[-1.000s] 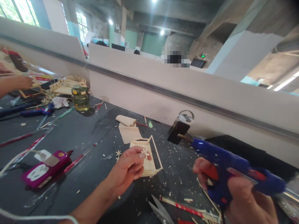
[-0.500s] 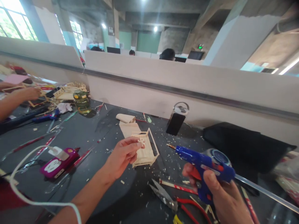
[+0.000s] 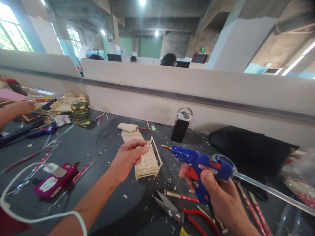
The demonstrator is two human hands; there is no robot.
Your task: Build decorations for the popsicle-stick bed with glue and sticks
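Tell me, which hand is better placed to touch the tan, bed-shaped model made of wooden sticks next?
Probably the left hand: it pinches a small, pale, partly hidden piece right by the stick model. The right hand sits farther off, wrapped around a blue plastic glue gun with a red trigger.

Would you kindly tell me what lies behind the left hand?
Parts of the wooden stick model and tan sheet show behind the left hand; what it covers cannot be seen.
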